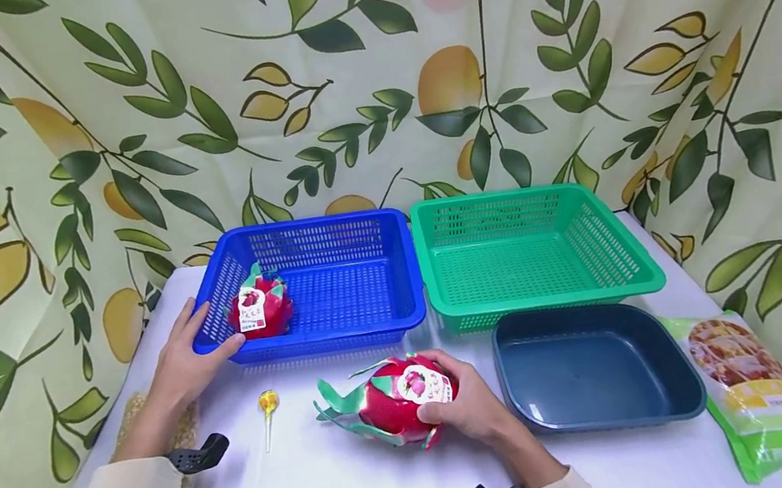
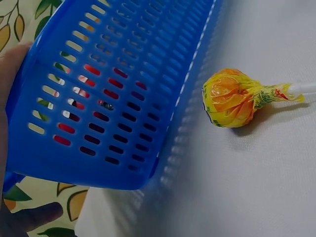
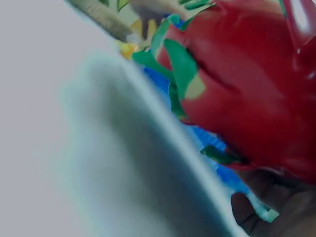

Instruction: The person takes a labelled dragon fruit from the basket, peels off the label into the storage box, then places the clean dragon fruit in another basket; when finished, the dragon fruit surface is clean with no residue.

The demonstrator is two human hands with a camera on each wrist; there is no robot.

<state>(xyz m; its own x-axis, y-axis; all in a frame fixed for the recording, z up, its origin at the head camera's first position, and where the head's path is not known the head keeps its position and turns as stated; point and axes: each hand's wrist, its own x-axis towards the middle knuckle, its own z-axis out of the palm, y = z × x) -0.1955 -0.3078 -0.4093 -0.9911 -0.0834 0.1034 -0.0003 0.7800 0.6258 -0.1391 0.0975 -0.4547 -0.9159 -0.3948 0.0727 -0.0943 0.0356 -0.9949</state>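
Note:
My right hand (image 1: 477,401) grips a red dragon fruit (image 1: 393,412) at its right end, thumb beside the white label. Its green leafy tips point left, over the white table. In the right wrist view the dragon fruit (image 3: 252,94) fills the upper right, with fingers beneath it. A blue basket (image 1: 343,332) stands at the back left, holding another labelled dragon fruit (image 1: 277,305) in its left front corner. Against that corner rests my left hand (image 1: 185,366), fingers spread along the left side and thumb at the front rim. A yellow-wrapped lollipop (image 2: 229,98) lies just in front.
Right of the blue basket stands a green basket (image 1: 551,301). In front of it sits a dark blue tub (image 1: 607,419). A green and yellow food bag (image 1: 771,398) lies at the far right. Beneath my left forearm is a clear bag of pale pieces (image 1: 184,431).

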